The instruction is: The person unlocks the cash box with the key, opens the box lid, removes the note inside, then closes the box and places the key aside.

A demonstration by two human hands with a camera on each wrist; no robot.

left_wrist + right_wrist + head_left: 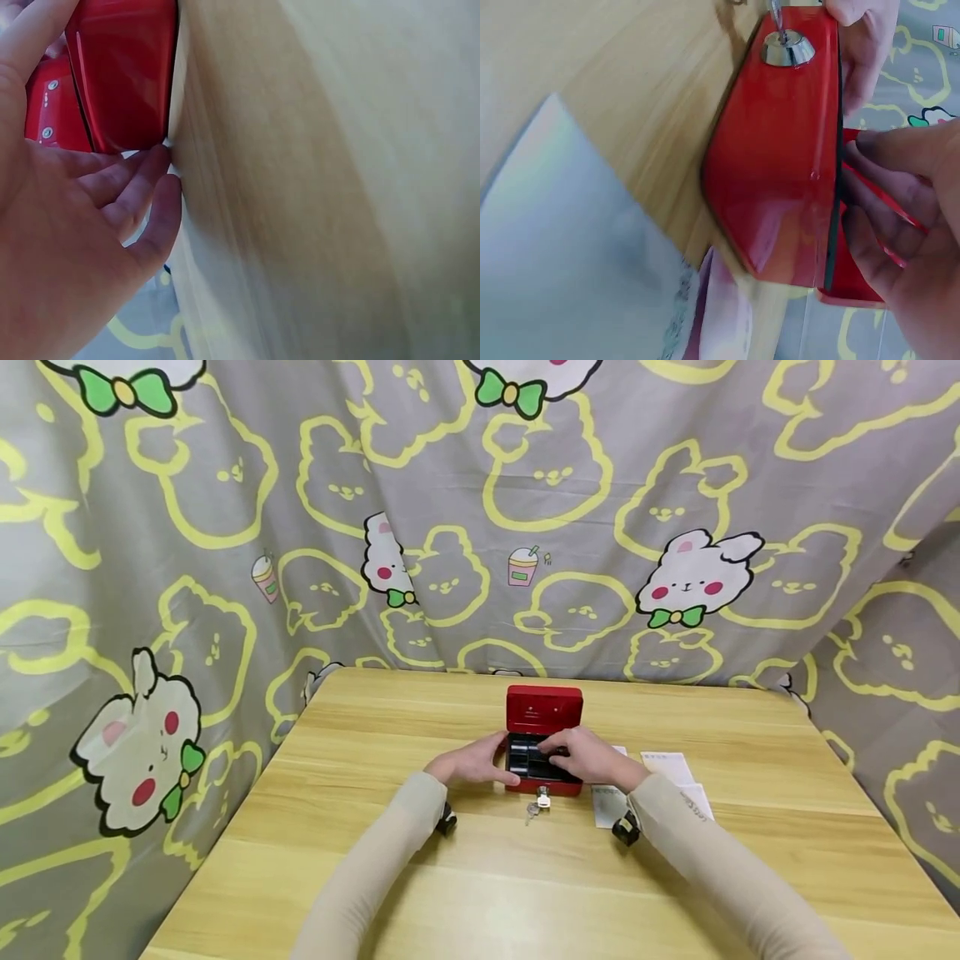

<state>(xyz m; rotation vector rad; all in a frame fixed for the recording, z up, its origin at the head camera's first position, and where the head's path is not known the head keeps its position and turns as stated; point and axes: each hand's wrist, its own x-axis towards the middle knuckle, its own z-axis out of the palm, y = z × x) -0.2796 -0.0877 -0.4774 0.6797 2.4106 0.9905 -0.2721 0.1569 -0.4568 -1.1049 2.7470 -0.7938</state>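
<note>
A small red cash box stands with its lid raised and a black compartment tray inside. My left hand rests at the box's left end, thumb by the front corner, relaxed fingers along the side; the left wrist view shows these fingers against the red metal. Over the tray's right half, my right hand reaches down with bent fingers. In the right wrist view its fingertips dip behind the rim, and I cannot tell whether they grip the tray. A key sits in the front lock.
Another key hangs below the lock, by the wooden table. Several pale printed papers lie right of the box, partly under my right forearm. A patterned curtain hangs behind the table.
</note>
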